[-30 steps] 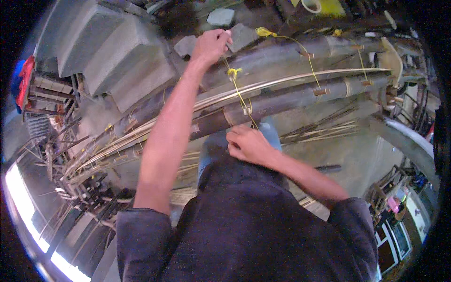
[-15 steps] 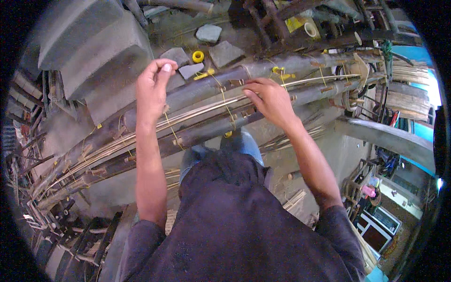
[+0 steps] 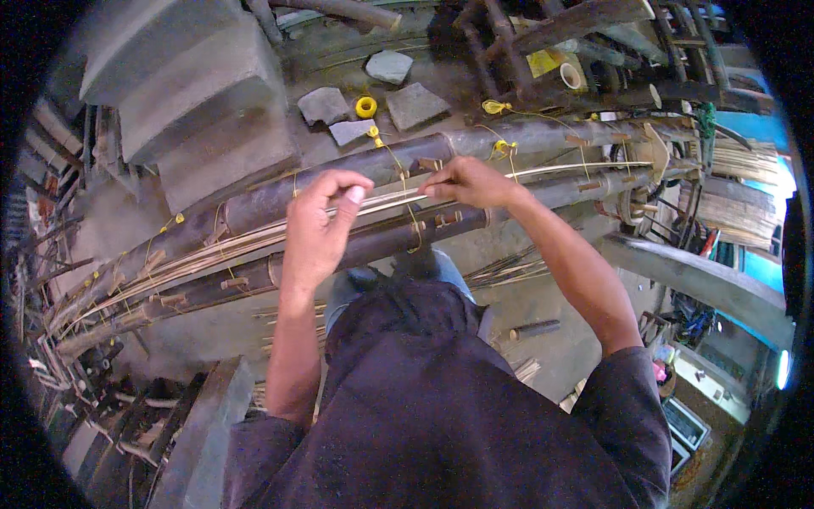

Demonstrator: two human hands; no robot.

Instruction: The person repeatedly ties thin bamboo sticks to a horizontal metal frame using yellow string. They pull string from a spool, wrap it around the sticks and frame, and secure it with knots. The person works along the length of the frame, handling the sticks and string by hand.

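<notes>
Two long dark bamboo poles lie side by side on a frame, with a bundle of thin pale bamboo strips running between them. Yellow string ties hang along the poles. My left hand is raised above the strips, thumb and fingers pinched together as if on a thin string that I cannot make out. My right hand rests on the strips near the middle, fingers closed around a yellow string that loops over the upper pole.
A yellow spool and flat grey stones lie on the ground beyond the poles. Grey concrete steps rise at the upper left. Loose sticks and short bamboo pieces lie on the floor by my legs.
My left hand has come down and toward the middle; my right hand has shifted left along the poles. The two hands are closer together, and the view has tilted.
</notes>
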